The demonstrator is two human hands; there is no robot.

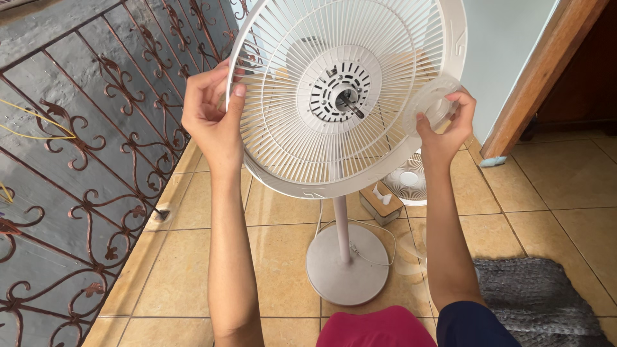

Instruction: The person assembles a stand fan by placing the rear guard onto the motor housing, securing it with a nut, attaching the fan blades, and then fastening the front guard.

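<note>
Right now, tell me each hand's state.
Left hand: closed on the fan guard rim.
Right hand: grip closed on a clear plastic ring nut.

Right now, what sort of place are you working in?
Probably a home's tiled landing or balcony: tan floor tiles, an ornate iron railing, a wooden door frame and a grey rug.

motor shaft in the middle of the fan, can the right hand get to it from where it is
Probably yes: the motor shaft stands bare inside the rear grille, no blade or front cover over it. The right hand already holds a clear ring, though.
</note>
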